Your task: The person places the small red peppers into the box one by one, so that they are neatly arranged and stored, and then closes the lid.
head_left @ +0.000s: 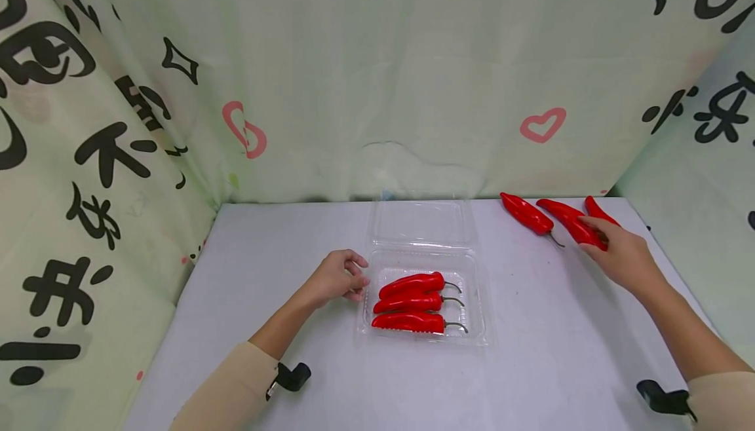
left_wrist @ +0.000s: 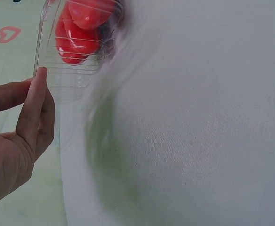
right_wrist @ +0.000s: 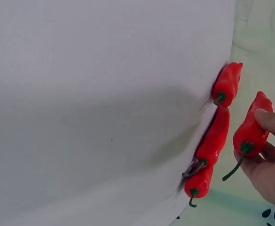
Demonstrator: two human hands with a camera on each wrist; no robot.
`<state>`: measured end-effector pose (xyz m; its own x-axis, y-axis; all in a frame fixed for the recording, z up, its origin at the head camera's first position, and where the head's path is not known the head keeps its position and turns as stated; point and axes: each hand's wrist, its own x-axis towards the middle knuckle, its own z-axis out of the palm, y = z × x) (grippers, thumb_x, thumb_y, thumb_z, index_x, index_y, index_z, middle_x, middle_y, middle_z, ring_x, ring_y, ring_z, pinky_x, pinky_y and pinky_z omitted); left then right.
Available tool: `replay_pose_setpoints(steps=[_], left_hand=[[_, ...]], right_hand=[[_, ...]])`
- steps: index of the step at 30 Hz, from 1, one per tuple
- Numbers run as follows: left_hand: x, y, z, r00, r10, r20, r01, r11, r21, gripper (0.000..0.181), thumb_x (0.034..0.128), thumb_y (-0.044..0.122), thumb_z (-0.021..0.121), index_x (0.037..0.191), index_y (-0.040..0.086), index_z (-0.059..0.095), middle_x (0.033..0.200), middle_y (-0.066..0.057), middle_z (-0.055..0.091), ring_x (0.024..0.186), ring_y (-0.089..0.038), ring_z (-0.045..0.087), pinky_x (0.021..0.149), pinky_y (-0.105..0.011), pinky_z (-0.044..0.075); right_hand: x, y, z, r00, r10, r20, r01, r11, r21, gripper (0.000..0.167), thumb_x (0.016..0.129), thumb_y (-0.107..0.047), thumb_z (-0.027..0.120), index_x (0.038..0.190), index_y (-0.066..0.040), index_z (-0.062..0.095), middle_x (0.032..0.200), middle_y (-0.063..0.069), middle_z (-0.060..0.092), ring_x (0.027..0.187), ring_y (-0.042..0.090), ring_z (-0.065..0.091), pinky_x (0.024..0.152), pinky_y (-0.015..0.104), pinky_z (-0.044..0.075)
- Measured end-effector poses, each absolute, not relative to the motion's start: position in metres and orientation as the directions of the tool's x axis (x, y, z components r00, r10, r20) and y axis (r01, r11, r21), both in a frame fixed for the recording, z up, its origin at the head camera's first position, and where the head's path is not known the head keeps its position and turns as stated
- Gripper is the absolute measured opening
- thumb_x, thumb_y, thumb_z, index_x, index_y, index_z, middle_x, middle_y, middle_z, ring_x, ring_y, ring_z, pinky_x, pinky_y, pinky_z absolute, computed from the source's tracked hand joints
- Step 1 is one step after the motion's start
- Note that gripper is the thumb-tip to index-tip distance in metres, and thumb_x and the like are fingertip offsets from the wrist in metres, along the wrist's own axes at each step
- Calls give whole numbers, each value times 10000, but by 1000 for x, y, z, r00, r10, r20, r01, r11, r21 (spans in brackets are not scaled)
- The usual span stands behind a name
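Observation:
A clear plastic clamshell box (head_left: 472, 333) lies with its lid folded back on the white table. Three red chili peppers (head_left: 409, 321) rest side by side in its base, green stems to the right. My left hand (head_left: 337, 277) is at the box's left edge, its thumb and fingertips pinching the rim (left_wrist: 39, 52). At the table's far right, my right hand (head_left: 622, 254) holds a red chili pepper (right_wrist: 251, 131) by its sides, raised off the table, stem hanging free. Beside it, more red chili peppers (right_wrist: 215, 136) lie in a row, partly covered by the hand in the head view.
The box's transparent lid (head_left: 421, 224) lies flat towards the back. A pale printed curtain (head_left: 377, 90) stands along the table's back edge and both sides. White table surface (head_left: 531, 352) extends between the box and the right-hand peppers.

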<state>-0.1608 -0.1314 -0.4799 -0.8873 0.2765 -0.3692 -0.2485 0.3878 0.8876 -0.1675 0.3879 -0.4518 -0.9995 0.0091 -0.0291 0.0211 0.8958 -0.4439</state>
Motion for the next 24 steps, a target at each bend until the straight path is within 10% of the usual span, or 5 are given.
replay_pose_setpoints(steps=[24], left_hand=[[-162, -131, -480, -882, 281, -378, -258, 381, 888, 322, 927, 22, 736, 1211, -42, 598, 911, -142, 611, 583, -178, 671, 610, -301, 636]], right_hand=[[-171, 318, -421, -973, -208, 97, -229, 865, -446, 716, 868, -80, 815, 1503, -31, 487, 1397, 320, 534, 1209, 514, 499, 811, 648, 604]])
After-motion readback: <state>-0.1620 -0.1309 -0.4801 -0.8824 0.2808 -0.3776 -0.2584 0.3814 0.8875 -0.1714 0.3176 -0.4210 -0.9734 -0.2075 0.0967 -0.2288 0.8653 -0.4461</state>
